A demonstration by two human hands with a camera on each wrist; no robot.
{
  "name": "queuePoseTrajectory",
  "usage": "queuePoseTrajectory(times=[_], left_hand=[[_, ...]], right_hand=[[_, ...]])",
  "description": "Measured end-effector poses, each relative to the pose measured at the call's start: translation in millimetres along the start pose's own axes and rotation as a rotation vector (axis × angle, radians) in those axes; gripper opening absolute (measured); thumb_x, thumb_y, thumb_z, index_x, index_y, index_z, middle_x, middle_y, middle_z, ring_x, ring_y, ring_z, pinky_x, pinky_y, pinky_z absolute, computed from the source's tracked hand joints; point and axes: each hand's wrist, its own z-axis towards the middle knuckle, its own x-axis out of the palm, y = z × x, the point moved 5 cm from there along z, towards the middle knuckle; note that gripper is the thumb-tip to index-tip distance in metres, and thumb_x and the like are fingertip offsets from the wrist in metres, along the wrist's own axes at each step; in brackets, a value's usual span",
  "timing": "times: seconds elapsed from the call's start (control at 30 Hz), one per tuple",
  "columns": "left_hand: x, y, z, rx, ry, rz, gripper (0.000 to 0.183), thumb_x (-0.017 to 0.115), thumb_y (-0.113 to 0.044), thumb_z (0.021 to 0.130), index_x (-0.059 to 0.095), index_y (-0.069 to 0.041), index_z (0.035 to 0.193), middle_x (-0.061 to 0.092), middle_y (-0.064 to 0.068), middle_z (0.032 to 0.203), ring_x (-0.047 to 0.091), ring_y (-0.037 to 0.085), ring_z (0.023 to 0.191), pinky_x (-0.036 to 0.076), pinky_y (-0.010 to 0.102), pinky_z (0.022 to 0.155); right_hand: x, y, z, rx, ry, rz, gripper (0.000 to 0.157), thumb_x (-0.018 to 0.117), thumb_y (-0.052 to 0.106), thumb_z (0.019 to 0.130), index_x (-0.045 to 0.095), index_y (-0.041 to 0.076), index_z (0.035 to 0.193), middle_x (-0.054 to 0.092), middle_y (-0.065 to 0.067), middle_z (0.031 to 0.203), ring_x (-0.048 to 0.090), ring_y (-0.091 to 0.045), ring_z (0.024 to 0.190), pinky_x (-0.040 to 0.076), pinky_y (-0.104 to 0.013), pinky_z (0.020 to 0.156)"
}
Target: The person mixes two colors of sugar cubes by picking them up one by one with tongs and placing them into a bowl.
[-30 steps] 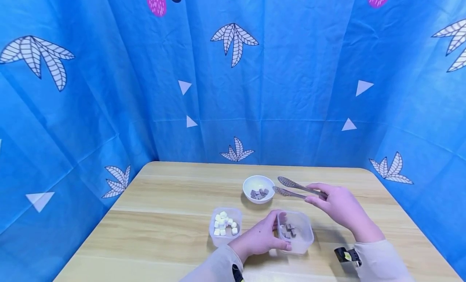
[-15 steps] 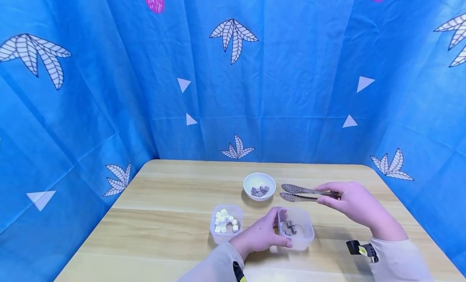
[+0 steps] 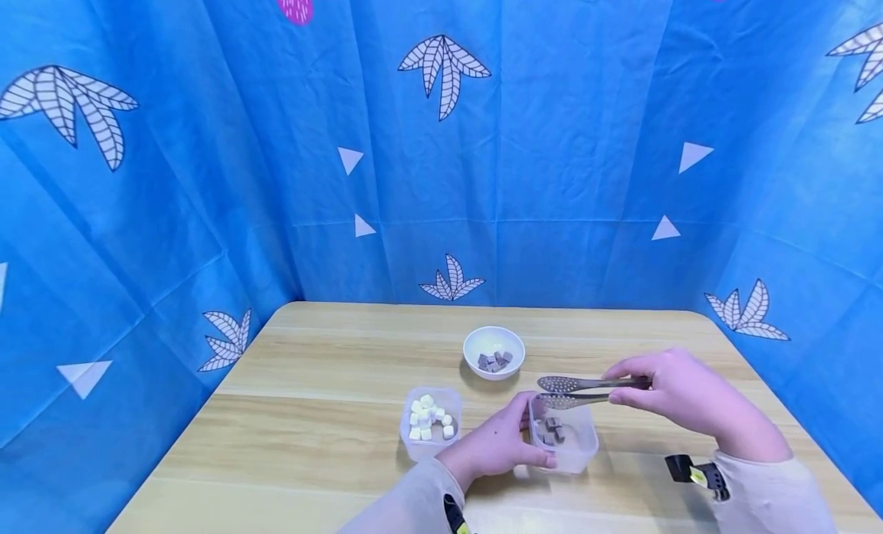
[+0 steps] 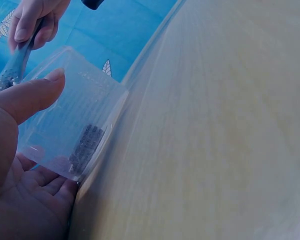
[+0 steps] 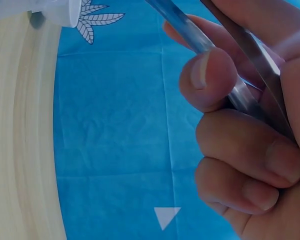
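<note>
In the right grip [image 3: 679, 392] lie tongs [image 3: 595, 383] — tips [image 3: 554, 401] above a tub [image 3: 576, 459].

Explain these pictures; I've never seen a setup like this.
There is no machine here, only a person working barehanded. The wide picture comes from a camera worn on the head; the two close ones, from cameras on the left and right wrists. On the wood-grained table are a clear tub of white pieces and a white bowl of brownish cubes. The left hand grips a second clear tub with more brownish cubes inside. The right hand holds metal tongs. Behind hangs a patterned blue curtain.
</note>
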Motion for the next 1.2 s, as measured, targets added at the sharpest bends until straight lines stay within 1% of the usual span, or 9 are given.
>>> queuePoseTrajectory(times=[0.07, 0.2, 0.37, 0.47, 0.73, 0.9, 1.03, 1.1, 1.2], left_hand=[[0.0, 0.2, 0.5, 0.006, 0.002, -0.003, 0.088, 0.09, -0.03, 0.074, 0.04, -0.024, 0.146, 0.055, -0.006, 0.141, 0.049, 0.012, 0.132, 0.035, 0.034, 0.114], [0.4, 0.8, 1.9, 0.027, 0.01, -0.027, 0.085, 0.09, -0.027, 0.075, 0.04, -0.025, 0.144, 0.056, -0.01, 0.138, 0.05, 0.01, 0.131, 0.034, 0.034, 0.114], [1.3, 1.6, 3.0, 0.054, 0.019, -0.052, 0.085, 0.089, -0.024, 0.075, 0.04, -0.026, 0.144, 0.058, -0.014, 0.133, 0.05, 0.009, 0.13, 0.034, 0.034, 0.114], [2.1, 2.0, 3.2, 0.055, 0.022, -0.053, 0.086, 0.089, -0.025, 0.075, 0.04, -0.025, 0.145, 0.058, -0.015, 0.131, 0.05, 0.008, 0.13, 0.034, 0.034, 0.115], [1.2, 2.0, 3.2, 0.025, 0.015, -0.055, 0.091, 0.09, -0.026, 0.075, 0.038, -0.023, 0.149, 0.058, -0.011, 0.134, 0.05, 0.009, 0.13, 0.034, 0.035, 0.115], [0.9, 2.1, 2.1, 0.016, 0.009, -0.032, 0.093, 0.09, -0.029, 0.074, 0.037, -0.021, 0.15, 0.058, -0.01, 0.135, 0.05, 0.01, 0.13, 0.035, 0.035, 0.114], [0.8, 1.7, 2.1, 0.025, 0.01, -0.035, 0.091, 0.089, -0.029, 0.075, 0.038, -0.021, 0.15, 0.057, -0.009, 0.137, 0.049, 0.01, 0.131, 0.034, 0.035, 0.114], [0.9, 1.4, 2.4, 0.033, 0.012, -0.043, 0.089, 0.089, -0.028, 0.075, 0.038, -0.023, 0.148, 0.057, -0.01, 0.137, 0.049, 0.01, 0.131, 0.034, 0.034, 0.114], [1.8, 1.3, 2.8, 0.043, 0.014, -0.052, 0.087, 0.089, -0.026, 0.076, 0.039, -0.024, 0.147, 0.057, -0.012, 0.135, 0.049, 0.009, 0.13, 0.034, 0.034, 0.114]], right_hand=[[2.3, -0.9, -0.1, 0.0, 0.029, 0.011, 0.024, 0.073, 0.044, 0.091, 0.077, 0.027, 0.108, 0.072, 0.016, 0.097, 0.057, 0.004, 0.074, 0.051, -0.028, 0.066], [7.2, -2.6, -0.3, 0.009, 0.078, 0.037, 0.021, 0.074, 0.042, 0.091, 0.077, 0.027, 0.105, 0.068, 0.021, 0.089, 0.052, 0.002, 0.065, 0.045, -0.024, 0.059], [18.4, 0.5, 3.0, 0.015, 0.158, 0.062, 0.018, 0.075, 0.041, 0.09, 0.078, 0.028, 0.103, 0.066, 0.023, 0.087, 0.052, 0.002, 0.066, 0.044, -0.024, 0.057], [24.8, 4.5, 6.6, 0.006, 0.185, 0.05, 0.019, 0.075, 0.041, 0.09, 0.078, 0.027, 0.102, 0.067, 0.022, 0.089, 0.051, 0.002, 0.066, 0.043, -0.025, 0.057], [32.8, 11.1, 12.1, -0.038, 0.154, -0.046, 0.018, 0.077, 0.039, 0.087, 0.078, 0.028, 0.1, 0.071, 0.018, 0.091, 0.052, 0.004, 0.067, 0.048, -0.028, 0.061], [36.2, 14.9, 12.4, -0.02, 0.161, -0.077, 0.018, 0.078, 0.041, 0.086, 0.078, 0.03, 0.099, 0.072, 0.018, 0.092, 0.058, 0.002, 0.073, 0.053, -0.033, 0.065], [35.2, 16.6, 12.4, 0.017, 0.151, -0.11, 0.014, 0.079, 0.039, 0.084, 0.078, 0.031, 0.096, 0.069, 0.02, 0.088, 0.056, 0.001, 0.07, 0.05, -0.032, 0.062], [33.6, 16.7, 11.6, 0.034, 0.144, -0.129, 0.014, 0.08, 0.038, 0.084, 0.078, 0.031, 0.095, 0.069, 0.02, 0.087, 0.054, 0.001, 0.068, 0.049, -0.031, 0.06], [30.5, 14.9, 9.8, 0.048, 0.138, -0.145, 0.015, 0.079, 0.041, 0.084, 0.078, 0.032, 0.096, 0.071, 0.018, 0.089, 0.055, 0.0, 0.069, 0.05, -0.033, 0.061]])
